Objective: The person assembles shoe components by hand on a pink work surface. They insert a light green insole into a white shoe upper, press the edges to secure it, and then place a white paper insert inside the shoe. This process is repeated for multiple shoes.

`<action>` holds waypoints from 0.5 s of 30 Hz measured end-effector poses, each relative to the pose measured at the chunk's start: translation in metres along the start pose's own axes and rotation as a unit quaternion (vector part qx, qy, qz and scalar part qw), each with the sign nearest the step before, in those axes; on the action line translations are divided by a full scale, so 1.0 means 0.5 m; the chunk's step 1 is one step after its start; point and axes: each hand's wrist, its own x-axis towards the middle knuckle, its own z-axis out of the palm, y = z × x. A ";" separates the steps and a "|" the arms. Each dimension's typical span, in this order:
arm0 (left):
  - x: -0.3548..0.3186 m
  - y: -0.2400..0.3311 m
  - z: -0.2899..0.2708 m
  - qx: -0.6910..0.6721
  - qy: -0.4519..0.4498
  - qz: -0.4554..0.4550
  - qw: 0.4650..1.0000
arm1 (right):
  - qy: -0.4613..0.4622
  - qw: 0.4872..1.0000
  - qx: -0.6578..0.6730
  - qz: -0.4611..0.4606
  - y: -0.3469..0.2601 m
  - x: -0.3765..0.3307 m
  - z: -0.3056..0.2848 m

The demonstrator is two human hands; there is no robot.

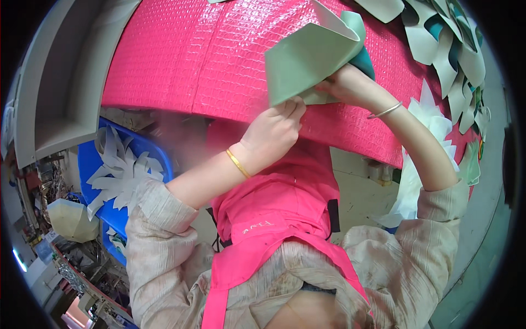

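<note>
A folded pale green piece of smooth, leather-like sheet (pixel 307 57) is held up over the near edge of the pink-covered table. My left hand (pixel 276 130) is closed at its lower left corner, with the fingertips pinching the edge. Behind its lower right side, my right hand (pixel 350 85) grips it, and the fingers are partly hidden by the sheet. A darker teal part (pixel 364 63) shows just beyond the right hand. The sheet's upper part curls back in a loose fold.
Many pale green cut pieces (pixel 441 60) with teal showing overlap at the table's far right. White jagged-edged sheets (pixel 424 123) lie by my right forearm. At left stand a grey open box (pixel 66 129) and a blue bin (pixel 156 148) of white scraps. Pink quilted cover (pixel 159 66) spreads over the table.
</note>
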 end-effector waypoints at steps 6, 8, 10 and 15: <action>-0.002 0.011 0.011 -0.108 0.022 -0.095 0.989 | -0.048 0.988 -0.141 -0.029 -0.031 0.006 -0.020; 0.010 0.025 0.022 -0.101 0.042 -0.103 0.989 | -0.059 0.986 -0.149 -0.039 -0.031 0.007 -0.029; 0.007 0.032 0.030 -0.118 0.063 -0.109 0.985 | -0.082 0.987 -0.133 -0.029 -0.022 0.012 -0.042; 0.029 0.048 0.029 -0.118 0.047 -0.125 0.984 | -0.036 0.965 -0.221 -0.134 0.018 0.014 -0.027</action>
